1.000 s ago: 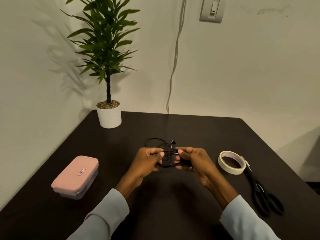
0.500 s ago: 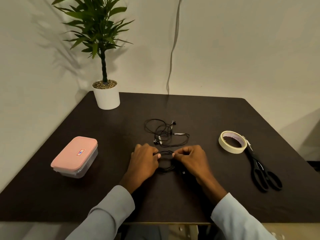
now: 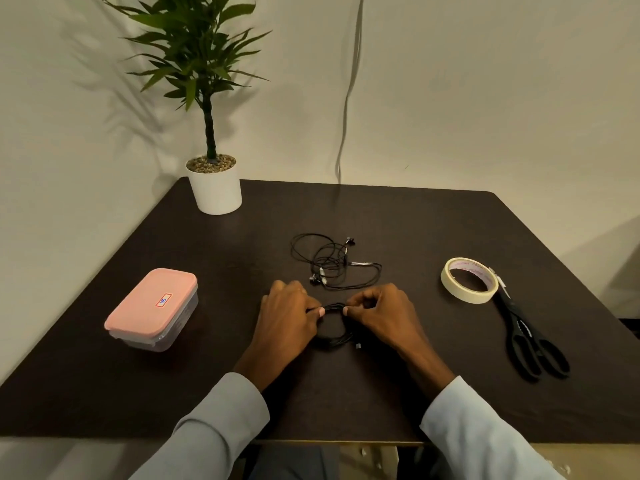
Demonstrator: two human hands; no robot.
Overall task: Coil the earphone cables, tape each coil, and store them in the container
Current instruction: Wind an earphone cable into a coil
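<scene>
A black earphone cable wound into a small coil (image 3: 334,336) lies on the dark table between my hands. My left hand (image 3: 285,318) pinches its left side and my right hand (image 3: 379,315) pinches its right side, fingertips close together at the top of the coil. Its plug end sticks out below the right hand. A second black earphone (image 3: 330,263) lies loose and tangled just beyond my hands. A roll of cream masking tape (image 3: 469,280) sits to the right. A container with a pink lid (image 3: 152,308), closed, sits to the left.
Black scissors (image 3: 528,336) lie next to the tape at the right, handles toward me. A potted plant in a white pot (image 3: 215,185) stands at the table's far left corner. A grey cord hangs down the wall behind the table (image 3: 415,230).
Both hands have lowered the coil from above the table down onto its surface, nearer to me. The view has tilted down, so the loose earphone shows fully.
</scene>
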